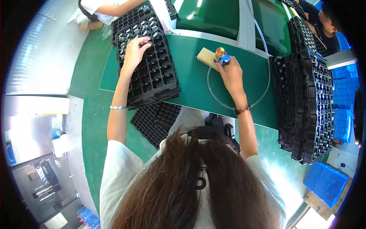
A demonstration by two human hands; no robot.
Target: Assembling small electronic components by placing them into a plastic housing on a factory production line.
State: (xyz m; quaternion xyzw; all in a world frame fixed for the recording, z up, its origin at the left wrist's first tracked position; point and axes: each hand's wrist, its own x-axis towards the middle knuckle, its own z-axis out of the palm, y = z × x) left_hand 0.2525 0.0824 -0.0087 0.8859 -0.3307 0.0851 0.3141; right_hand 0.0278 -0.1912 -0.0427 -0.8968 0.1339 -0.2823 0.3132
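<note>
My left hand (134, 52) reaches over a black compartment tray (164, 63) at the left of the green table. Its thumb and forefinger are pinched together at a small light-coloured piece, too small to name. Small silvery parts (143, 23) sit in the tray's far pockets, while many nearer pockets show dark. My right hand (231, 74) is closed around a small blue tool with a gold-coloured top (223, 58). This tool is beside a pale yellow block (206, 55) on the table, and the fingers hide its lower part.
A clear hose (211, 89) loops around my right wrist and up past the table's far edge. Tall stacks of black trays (301, 107) stand at the right. More trays (152, 120) lie below the table edge. Other people are at the far left and far right.
</note>
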